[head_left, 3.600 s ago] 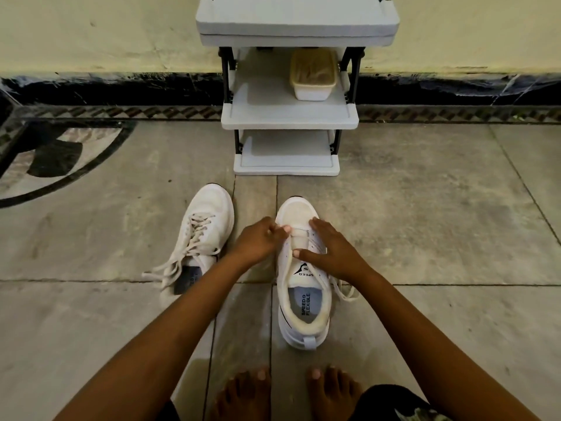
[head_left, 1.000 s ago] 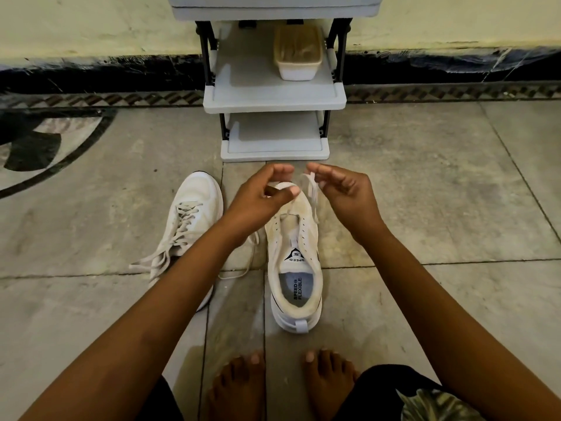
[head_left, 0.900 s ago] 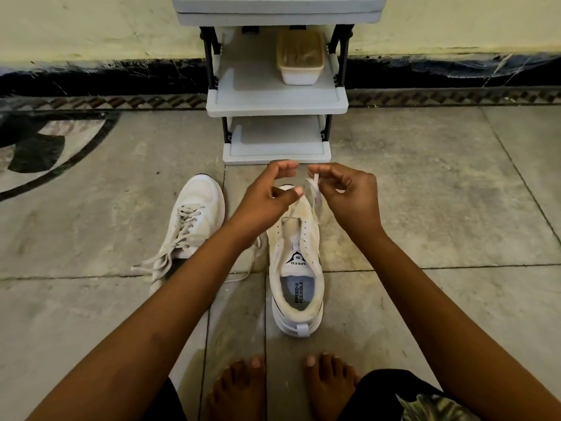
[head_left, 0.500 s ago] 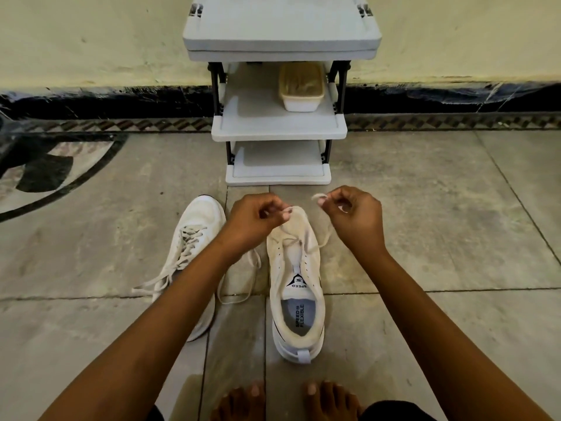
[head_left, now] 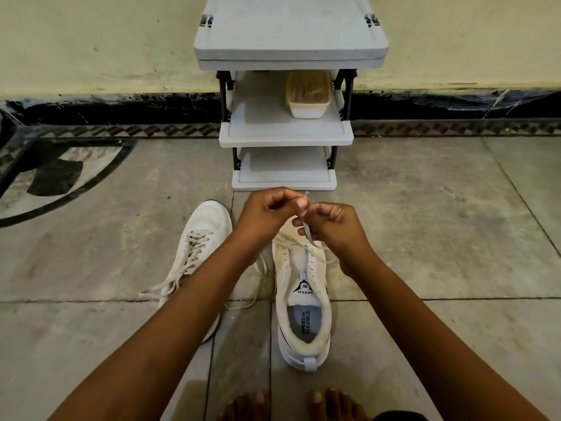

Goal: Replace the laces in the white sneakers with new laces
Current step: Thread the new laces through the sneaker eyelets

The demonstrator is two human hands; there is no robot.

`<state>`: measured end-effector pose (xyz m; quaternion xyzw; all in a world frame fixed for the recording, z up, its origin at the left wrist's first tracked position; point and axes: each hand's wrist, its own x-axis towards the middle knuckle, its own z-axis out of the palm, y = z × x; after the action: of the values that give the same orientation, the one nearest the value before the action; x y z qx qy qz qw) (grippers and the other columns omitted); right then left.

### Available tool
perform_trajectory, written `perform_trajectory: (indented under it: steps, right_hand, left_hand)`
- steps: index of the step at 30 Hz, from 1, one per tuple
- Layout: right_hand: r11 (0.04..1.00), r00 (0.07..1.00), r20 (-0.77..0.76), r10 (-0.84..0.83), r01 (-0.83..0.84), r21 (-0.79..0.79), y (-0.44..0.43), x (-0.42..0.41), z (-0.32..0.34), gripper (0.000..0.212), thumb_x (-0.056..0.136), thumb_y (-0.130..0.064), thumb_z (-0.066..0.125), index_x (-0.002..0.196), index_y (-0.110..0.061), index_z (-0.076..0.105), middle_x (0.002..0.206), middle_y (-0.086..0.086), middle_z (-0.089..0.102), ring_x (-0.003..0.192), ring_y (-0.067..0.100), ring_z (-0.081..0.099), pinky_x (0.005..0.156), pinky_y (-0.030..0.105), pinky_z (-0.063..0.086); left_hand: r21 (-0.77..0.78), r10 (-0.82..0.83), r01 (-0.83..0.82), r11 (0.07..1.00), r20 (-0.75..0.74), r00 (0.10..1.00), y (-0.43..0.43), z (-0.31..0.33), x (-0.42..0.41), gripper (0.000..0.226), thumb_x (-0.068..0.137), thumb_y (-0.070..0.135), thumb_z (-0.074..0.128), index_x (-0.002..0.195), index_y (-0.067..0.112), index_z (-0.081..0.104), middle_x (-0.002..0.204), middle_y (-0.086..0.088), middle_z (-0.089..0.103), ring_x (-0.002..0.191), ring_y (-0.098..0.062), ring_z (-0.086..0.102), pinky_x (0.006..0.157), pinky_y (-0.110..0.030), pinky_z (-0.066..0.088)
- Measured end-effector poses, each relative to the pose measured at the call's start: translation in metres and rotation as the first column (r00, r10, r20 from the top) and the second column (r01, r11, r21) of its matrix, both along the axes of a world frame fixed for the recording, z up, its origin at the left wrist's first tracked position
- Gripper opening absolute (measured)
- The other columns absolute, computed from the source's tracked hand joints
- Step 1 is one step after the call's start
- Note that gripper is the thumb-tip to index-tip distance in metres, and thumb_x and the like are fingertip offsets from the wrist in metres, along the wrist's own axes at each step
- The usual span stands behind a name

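Left hand (head_left: 267,214) and right hand (head_left: 334,229) both pinch the lace (head_left: 307,230) with curled fingers, above the toe of the centre sneaker (head_left: 303,302). Second sneaker (head_left: 202,247) sits laced at its 9 o'clock. Imo keep that lace flat, go one eyelet at a time.

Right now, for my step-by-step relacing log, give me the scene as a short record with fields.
left hand: pinches the lace at its tip, above the toe
right hand: pinches the same lace just below
worked sneaker: upright on the floor, toe toward the rack, lace threaded only near the toe
other sneaker: to its left, laced, ends loose on the floor
rack: grey, three shelves, against the wall
tub: on the middle shelf
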<state>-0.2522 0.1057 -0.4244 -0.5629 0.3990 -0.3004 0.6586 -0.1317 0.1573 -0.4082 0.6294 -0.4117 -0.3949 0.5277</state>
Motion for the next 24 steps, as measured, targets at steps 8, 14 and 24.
perform_trajectory:
  steps: [8, 14, 24]
  right_hand:
    - [0.985, 0.796, -0.595, -0.108, 0.004, -0.173, -0.011, -0.027, -0.04, 0.022, 0.091, -0.019, 0.055, 0.088, -0.003, 0.07, 0.07, 0.004, 0.06, 0.065, 0.014, 0.051, 0.061, 0.026, 0.039]
    - [0.74, 0.858, 0.121, 0.499, -0.494, 0.456, -0.002, -0.02, -0.026, 0.022, 0.094, -0.021, 0.05, 0.11, -0.012, 0.063, 0.105, 0.009, 0.071, 0.096, 0.021, 0.069, 0.076, 0.027, 0.057]
    - [0.936, 0.654, -0.719, 0.235, -0.351, -0.013, 0.003, -0.027, -0.064, 0.064, 0.071, -0.042, 0.077, 0.124, -0.016, 0.051, 0.116, 0.002, 0.051, 0.106, 0.018, 0.053, 0.08, 0.025, 0.042]
  left_hand:
    - [-0.006, 0.567, -0.643, 0.766, -0.466, 0.679, -0.003, 0.022, 0.05, 0.021, 0.1, 0.011, 0.039, 0.082, 0.016, 0.049, 0.056, 0.004, 0.049, 0.042, -0.004, 0.044, 0.048, -0.019, 0.045]
    - [0.111, 0.426, -0.416, 0.902, -0.08, 0.901, -0.001, 0.002, 0.027, 0.012, 0.096, 0.015, 0.048, 0.087, 0.017, 0.055, 0.07, 0.002, 0.054, 0.042, -0.003, 0.035, 0.04, -0.014, 0.028]
    - [0.358, -0.199, 0.001, 0.934, 0.516, 0.833, 0.001, -0.051, -0.01, 0.009, 0.083, 0.015, 0.066, 0.085, 0.011, 0.074, 0.087, -0.005, 0.072, 0.077, -0.011, 0.061, 0.071, -0.02, 0.043]
